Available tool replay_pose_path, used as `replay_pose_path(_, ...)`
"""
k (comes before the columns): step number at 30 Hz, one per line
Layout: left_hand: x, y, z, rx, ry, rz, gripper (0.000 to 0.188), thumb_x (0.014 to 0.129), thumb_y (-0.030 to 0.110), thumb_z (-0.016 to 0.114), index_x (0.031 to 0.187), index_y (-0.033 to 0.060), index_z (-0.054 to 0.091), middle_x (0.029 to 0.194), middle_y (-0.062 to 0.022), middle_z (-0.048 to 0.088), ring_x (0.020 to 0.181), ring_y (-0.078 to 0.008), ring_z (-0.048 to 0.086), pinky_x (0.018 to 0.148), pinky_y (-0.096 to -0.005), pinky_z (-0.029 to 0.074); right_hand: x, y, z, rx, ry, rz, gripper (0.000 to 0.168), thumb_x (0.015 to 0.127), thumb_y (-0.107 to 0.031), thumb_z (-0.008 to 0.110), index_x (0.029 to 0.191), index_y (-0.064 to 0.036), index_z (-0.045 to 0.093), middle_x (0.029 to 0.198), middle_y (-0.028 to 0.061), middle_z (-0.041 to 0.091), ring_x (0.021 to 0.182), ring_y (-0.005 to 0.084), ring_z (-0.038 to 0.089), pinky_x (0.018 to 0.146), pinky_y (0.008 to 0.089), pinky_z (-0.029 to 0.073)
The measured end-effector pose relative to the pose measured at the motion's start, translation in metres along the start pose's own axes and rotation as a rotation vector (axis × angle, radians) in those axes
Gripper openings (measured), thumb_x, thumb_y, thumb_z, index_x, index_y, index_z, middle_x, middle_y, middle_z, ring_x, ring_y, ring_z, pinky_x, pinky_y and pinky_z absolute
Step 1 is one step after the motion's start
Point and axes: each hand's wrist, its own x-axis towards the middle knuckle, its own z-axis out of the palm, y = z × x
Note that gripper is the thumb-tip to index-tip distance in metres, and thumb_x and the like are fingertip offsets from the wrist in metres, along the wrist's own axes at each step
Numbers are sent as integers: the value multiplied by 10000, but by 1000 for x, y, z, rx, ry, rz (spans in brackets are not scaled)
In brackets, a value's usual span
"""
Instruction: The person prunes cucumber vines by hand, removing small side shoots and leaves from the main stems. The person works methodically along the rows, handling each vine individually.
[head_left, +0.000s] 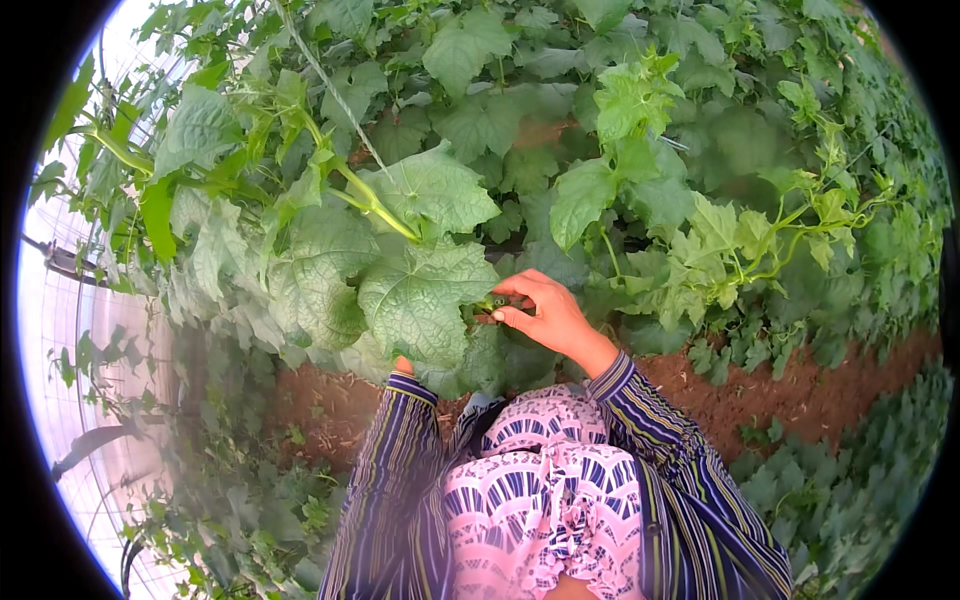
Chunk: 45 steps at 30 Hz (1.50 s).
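Observation:
My right hand (547, 311) has its thumb and index finger closed around a small green plant part (491, 303), perhaps a side shoot or tendril. Just left of those fingertips hangs a broad, veined leaf (424, 289) of a climbing vine that looks like a gourd plant. My left hand (403, 365) is almost wholly hidden beneath this leaf, with only a bit of skin showing above the striped cuff. What its fingers touch cannot be seen. A thick green stem (375, 202) slants down behind the leaves towards the space between my hands.
A support string (334, 86) runs down to the vine from above. Young shoots (780, 240) reach out at the right, and dense foliage (480, 120) fills the far side. Brown soil (795, 382) lies below the plants. Pale sheeting with a wire grid (67, 330) stands at the left.

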Motion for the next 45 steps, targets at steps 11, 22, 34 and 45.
replay_pose_path(11, -4, -73, 22, 1033, 359, 190, 283, 878, 247, 588, 1061, 31, 590, 1021, -54, 632, 974, -205, 581, 900, -369, 428, 2, -1, 9, -456, 169, -141, 138, 775, -163, 633, 870, -75, 586, 792, 100, 565, 710, 310, 585, 590, 415, 458)
replay_pose_path(22, -6, -7, 147, 1406, 537, 593, 262, 884, 210, 614, 1040, 0, 593, 959, -48, 609, 842, -118, 546, 790, -272, 445, 12, -8, 7, -479, 21, -194, 94, 783, -117, 566, 828, -34, 565, 769, 139, 566, 720, 354, 589, 619, 436, 464)
replay_pose_path(34, 11, 9, 130, 829, 379, 540, 289, 922, 280, 548, 1042, 25, 617, 908, -35, 629, 812, -105, 589, 720, -249, 464, 22, 9, 5, -334, 92, 37, 162, 804, -90, 521, 959, -70, 560, 831, 146, 611, 765, 340, 590, 659, 407, 457)
replay_pose_path(45, 25, 31, 130, 782, 409, 486, 311, 921, 282, 548, 1100, 34, 606, 907, -33, 624, 828, -125, 604, 747, -284, 497, 33, -16, -25, -63, 386, -124, 318, 812, -212, 611, 1099, -77, 586, 981, 146, 601, 819, 310, 610, 695, 417, 480)
